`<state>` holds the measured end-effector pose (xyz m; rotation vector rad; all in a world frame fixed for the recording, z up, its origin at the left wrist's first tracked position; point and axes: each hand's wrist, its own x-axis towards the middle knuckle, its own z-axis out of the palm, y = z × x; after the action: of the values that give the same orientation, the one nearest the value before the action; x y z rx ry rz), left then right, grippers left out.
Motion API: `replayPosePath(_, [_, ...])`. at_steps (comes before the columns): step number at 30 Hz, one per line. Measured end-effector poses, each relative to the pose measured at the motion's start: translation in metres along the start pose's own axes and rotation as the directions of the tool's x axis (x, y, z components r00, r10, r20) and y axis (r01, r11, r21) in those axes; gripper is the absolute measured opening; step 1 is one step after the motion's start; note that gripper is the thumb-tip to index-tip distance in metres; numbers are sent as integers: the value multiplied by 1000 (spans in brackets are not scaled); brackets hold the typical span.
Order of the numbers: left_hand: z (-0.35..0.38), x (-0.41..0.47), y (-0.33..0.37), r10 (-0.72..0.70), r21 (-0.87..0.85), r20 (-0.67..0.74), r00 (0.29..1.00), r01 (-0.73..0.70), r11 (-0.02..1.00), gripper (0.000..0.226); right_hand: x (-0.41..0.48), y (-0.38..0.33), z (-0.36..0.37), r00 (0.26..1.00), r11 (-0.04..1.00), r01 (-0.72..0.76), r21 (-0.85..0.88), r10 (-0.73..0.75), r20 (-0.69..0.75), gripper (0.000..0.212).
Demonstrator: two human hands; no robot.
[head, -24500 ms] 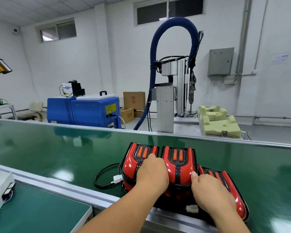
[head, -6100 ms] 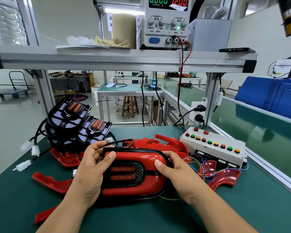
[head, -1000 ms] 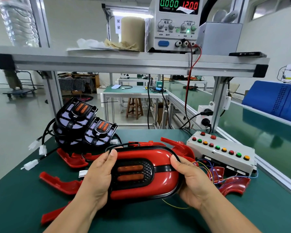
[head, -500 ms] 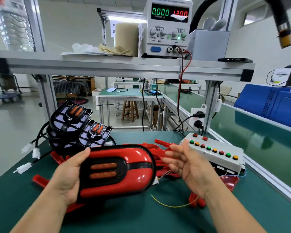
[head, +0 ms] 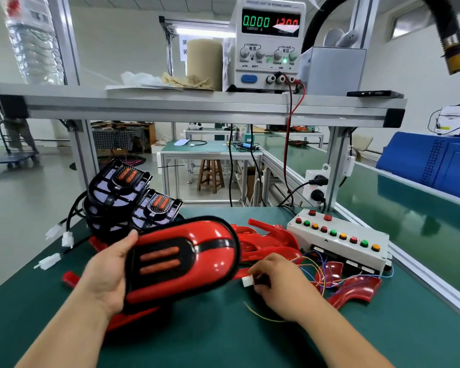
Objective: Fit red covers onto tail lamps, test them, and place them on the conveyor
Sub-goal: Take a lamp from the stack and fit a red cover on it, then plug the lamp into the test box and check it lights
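My left hand (head: pixel 105 277) grips the covered tail lamp (head: pixel 181 261); my right hand (head: pixel 282 285) has left it, pinching the white connector (head: pixel 246 281), presumably for testing.

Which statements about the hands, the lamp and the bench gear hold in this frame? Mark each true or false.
1. The left hand holds the red-covered tail lamp. True.
2. The right hand lies flat and empty. False: it pinches a white connector.
3. The power supply shows 0.000 on its current display. True.
4. The button box sits left of the lamp. False: it sits to its right.
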<state>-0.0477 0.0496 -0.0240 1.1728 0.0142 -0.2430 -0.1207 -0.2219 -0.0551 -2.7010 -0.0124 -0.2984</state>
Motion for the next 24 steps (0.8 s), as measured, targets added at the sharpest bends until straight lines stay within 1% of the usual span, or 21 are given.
replayPosePath(2, [11,-2,-9,-52,65,43,998,49,997,56,1,0,0,999,999,-41,-18,41,-6,23])
replayPosePath(4, [18,-6,-15,-112,129,116,987,97,987,48,3,2,0,999,998,-50,-47,49,-19,23])
replayPosePath(7, [20,-10,-18,-190,175,192,963,157,972,42,5,8,-4,998,996,-52,-69,49,-40,19])
replayPosePath(9, [18,-11,-18,-231,211,218,948,185,960,39,4,9,-7,995,996,-60,-65,54,-82,14])
replayPosePath(11, [15,-11,-17,-245,274,212,946,183,944,35,3,9,-9,987,997,-67,-29,62,-150,9])
replayPosePath(14, [11,-13,-12,-230,415,177,957,139,899,28,1,5,-7,973,997,-39,59,52,-223,2])
replayPosePath(16, [6,-13,-7,-228,546,190,955,91,833,28,2,3,-5,970,993,-12,115,39,-238,3])
replayPosePath(17, [3,-12,-3,-203,597,188,961,52,800,30,2,2,-4,971,992,-1,128,32,-236,4])
replayPosePath(18, [-1,-11,0,-148,630,167,975,11,777,30,3,2,-4,974,992,3,129,26,-227,5])
replayPosePath(20, [-12,-5,7,40,679,46,998,-61,731,21,3,3,-3,976,991,5,132,24,-218,9])
replayPosePath(21, [-19,-1,9,143,728,-18,990,-84,681,17,3,3,-2,974,990,8,138,24,-225,9])
replayPosePath(22, [-25,3,10,219,802,-53,974,-90,591,13,3,3,-2,971,990,12,141,22,-238,8])
replayPosePath(23, [-31,7,11,255,888,-53,965,-72,455,11,2,3,-1,969,990,15,138,19,-247,6])
replayPosePath(24, [-34,10,10,255,956,-35,966,-42,291,11,2,4,-1,969,991,15,132,18,-245,5])
